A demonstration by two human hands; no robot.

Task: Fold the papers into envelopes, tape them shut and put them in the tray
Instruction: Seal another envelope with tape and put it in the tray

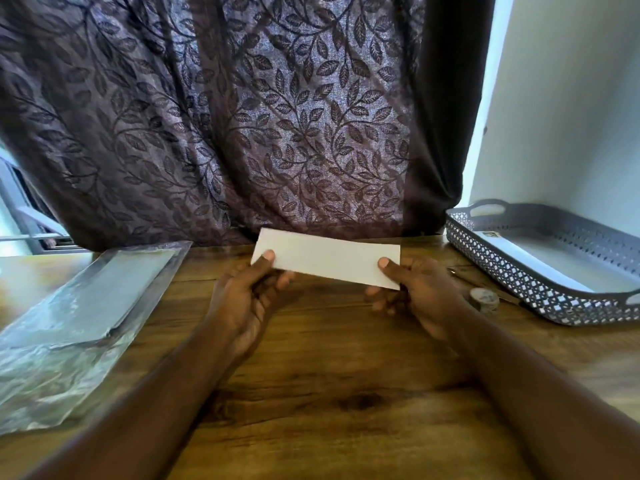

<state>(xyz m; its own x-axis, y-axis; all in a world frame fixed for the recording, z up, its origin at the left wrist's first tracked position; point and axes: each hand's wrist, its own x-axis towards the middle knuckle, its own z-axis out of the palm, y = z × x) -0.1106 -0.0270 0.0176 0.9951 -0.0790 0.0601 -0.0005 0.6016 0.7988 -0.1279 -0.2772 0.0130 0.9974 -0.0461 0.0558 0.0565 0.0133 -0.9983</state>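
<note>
Reaching forward with bare forearms (156, 393), pinching a folded white paper rectangle (325, 259) at either end, left hand (242, 292) at the left, right hand (419, 289) at the right, thumbs on top, fingers curled beneath

A leaf-patterned curtain (242, 116) hangs behind the wooden table (329, 393).

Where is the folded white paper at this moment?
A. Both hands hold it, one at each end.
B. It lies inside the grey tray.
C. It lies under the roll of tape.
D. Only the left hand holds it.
A: the left hand pinches one end of the folded paper and the right hand pinches the other end.
</note>
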